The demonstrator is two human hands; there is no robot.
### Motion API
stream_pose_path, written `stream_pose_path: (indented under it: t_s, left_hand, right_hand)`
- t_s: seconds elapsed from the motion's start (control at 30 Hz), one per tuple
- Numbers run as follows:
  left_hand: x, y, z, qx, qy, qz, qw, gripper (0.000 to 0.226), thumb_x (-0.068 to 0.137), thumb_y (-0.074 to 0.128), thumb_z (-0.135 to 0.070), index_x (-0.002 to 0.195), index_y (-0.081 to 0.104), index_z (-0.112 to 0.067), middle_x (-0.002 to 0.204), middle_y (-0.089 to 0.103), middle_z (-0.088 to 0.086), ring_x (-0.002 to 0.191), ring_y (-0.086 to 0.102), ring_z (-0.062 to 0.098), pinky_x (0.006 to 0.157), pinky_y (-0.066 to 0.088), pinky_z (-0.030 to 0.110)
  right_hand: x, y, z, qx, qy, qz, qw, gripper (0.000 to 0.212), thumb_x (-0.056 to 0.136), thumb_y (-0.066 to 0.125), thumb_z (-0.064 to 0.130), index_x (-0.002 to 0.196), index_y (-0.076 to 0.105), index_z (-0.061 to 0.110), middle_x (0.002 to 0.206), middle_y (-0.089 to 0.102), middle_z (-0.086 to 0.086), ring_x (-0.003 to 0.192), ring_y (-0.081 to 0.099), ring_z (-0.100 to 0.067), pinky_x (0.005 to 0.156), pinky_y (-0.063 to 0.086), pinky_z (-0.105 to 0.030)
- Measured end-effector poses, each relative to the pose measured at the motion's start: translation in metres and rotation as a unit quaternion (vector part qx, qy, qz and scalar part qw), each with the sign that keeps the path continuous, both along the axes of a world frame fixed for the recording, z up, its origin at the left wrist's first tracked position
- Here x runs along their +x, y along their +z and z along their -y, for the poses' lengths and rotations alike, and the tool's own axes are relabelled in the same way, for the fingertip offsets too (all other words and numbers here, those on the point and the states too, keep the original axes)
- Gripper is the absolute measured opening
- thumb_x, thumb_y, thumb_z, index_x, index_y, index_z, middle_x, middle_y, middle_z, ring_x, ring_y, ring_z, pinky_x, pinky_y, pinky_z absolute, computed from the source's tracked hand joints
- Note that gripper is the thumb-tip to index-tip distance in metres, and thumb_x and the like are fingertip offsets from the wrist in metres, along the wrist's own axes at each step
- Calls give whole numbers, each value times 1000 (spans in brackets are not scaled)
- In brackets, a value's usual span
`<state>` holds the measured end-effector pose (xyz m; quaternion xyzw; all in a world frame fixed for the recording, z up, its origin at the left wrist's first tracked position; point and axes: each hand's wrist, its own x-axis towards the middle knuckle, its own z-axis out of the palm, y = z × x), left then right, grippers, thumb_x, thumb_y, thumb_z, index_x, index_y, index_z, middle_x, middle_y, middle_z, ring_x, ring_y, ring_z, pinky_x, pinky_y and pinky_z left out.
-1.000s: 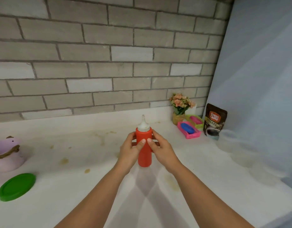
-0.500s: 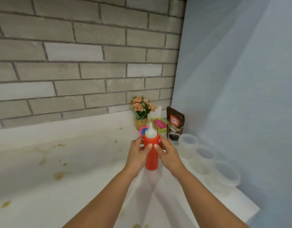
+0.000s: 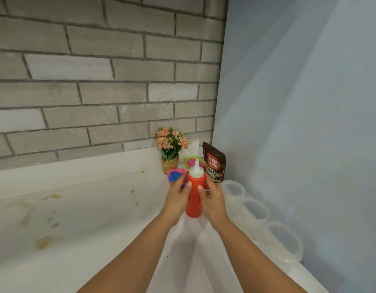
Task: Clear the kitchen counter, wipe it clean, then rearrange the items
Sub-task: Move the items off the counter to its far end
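Left hand (image 3: 176,200) and right hand (image 3: 213,200), fingers wrapped round bottle (image 3: 194,195), carried it near pouch (image 3: 215,160); likely clearing counter (image 3: 81,233).

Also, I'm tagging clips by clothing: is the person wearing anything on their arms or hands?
No. Both forearms are bare to the frame's edge, no sleeves. The left hand and right hand wear no gloves; no watch or bracelet shows. Nails look short and unpainted.
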<state>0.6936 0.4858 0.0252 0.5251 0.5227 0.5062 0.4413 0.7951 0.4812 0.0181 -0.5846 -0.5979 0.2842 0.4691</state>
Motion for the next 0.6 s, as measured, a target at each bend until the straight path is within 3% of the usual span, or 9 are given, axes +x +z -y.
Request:
stream_pose_path:
  t_s: [0.17, 0.6]
  left_hand:
    - [7, 0, -11, -22, -14, 74, 997, 41, 99, 37, -28, 140, 36, -30, 140, 43, 1, 126, 45, 18, 109, 37, 43]
    - [12, 0, -16, -22, -52, 119, 991, 43, 100, 34, -24, 143, 31, -28, 140, 42, -3, 126, 42, 12, 113, 32, 37]
  right_hand:
    - [1, -3, -13, -4, -25, -2, 1000, 50, 98, 45, 23, 145, 31, 21, 133, 41, -11, 123, 46, -25, 107, 40, -40]
    - [7, 3, -26, -42, -1, -53, 998, 51, 97, 45, 27, 145, 28, 30, 135, 40, -8, 126, 43, -24, 109, 37, -44]
